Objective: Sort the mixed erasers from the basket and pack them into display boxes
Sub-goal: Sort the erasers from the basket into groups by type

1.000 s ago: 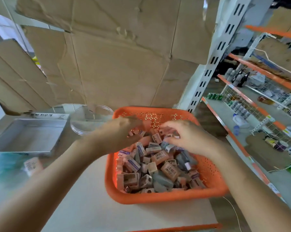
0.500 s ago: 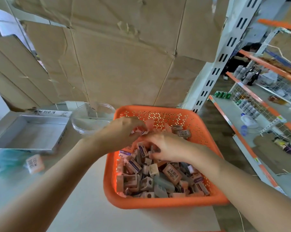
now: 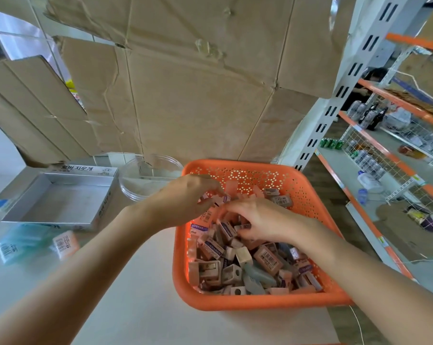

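Note:
An orange perforated basket sits on the pale table and holds several mixed erasers and small sharpeners. My left hand is over the basket's far left part, its fingers curled round a few wrapped erasers. My right hand reaches into the middle of the pile, and its fingers pinch a small eraser. An empty silver display box lies open to the left of the basket.
A clear round plastic dish stands between the box and the basket. Loose pink eraser and teal packets lie at the left table edge. Cardboard sheets stand behind. Store shelving runs along the right.
My right hand moved left and nearer from the basket's far side into the middle of the pile. My left hand stayed over the far left of the basket.

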Tool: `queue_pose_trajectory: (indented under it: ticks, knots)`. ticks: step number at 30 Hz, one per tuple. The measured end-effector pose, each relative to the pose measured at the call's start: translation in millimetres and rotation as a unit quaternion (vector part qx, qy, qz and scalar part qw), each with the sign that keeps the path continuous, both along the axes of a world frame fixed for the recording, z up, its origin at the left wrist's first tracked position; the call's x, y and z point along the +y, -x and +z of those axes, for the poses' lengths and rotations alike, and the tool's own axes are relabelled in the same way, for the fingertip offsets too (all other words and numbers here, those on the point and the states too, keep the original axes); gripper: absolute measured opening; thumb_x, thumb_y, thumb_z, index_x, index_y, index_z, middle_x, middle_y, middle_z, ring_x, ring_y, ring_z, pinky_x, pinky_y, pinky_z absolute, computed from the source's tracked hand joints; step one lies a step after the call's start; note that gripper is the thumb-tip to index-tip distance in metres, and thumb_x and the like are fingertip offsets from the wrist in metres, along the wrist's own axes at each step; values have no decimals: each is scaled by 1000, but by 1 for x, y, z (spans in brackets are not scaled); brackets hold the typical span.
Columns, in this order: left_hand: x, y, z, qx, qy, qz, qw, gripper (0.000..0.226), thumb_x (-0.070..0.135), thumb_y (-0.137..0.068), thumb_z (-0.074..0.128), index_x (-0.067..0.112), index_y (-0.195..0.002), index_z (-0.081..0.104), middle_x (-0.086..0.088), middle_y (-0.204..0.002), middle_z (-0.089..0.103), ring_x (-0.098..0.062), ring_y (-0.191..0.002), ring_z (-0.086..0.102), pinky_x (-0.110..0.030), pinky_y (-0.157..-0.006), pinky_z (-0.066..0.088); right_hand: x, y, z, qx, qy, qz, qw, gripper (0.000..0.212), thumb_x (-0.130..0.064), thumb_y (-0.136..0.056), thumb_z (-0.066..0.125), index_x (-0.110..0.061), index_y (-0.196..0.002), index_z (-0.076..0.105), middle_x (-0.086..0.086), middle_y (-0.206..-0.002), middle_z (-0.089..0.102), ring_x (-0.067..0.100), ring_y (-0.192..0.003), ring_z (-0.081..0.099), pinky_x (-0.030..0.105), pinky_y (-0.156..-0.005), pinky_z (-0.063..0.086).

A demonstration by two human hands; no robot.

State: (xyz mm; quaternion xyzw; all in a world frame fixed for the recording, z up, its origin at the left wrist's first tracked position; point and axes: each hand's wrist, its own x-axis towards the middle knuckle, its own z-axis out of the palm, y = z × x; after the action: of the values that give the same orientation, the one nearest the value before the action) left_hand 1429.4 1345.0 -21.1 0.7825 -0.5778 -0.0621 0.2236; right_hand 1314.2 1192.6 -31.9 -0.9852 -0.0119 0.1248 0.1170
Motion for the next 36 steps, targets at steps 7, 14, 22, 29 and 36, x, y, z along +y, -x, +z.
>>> queue_pose_trajectory:
  ticks: [7,14,22,29,36]
  knots:
    - [3,-4,-1,-38,-11,5,999,26,22,-93,51,24,-117,60,8,-116,60,-8,-103,55,-14,-82,36,5,3,8,24,37,59,997,61,-7,-84,56,-35,-136,42,-16,-146,37,4,-130,38,35,-107,31]
    - [3,-9,-2,-45,-21,6,999,26,24,-92,51,25,-118,59,9,-117,60,-10,-107,54,-21,-88,40,6,5,7,7,42,77,996,54,-5,-84,58,-27,-132,50,-13,-143,42,8,-125,46,38,-102,40]
    - [3,-10,-1,-54,-32,5,998,27,25,-93,50,26,-120,57,11,-120,58,-6,-106,53,-11,-79,31,0,-1,1,29,38,37,998,56,-13,-83,65,-17,-135,44,-3,-138,47,13,-121,47,31,-103,38]
    - [4,-10,-1,-58,-34,2,998,28,26,-94,48,27,-121,56,11,-122,57,-5,-107,52,-11,-81,30,-3,3,4,19,34,22,999,47,-14,-81,67,-21,-120,43,-7,-69,45,4,-55,37,24,-55,34]
    - [2,-9,1,-58,-39,2,998,28,27,-94,48,27,-121,56,11,-122,57,-4,-105,53,-10,-81,30,-2,7,5,18,48,51,997,41,-16,-83,67,-23,-122,56,-4,-126,60,13,-108,59,38,-99,44]
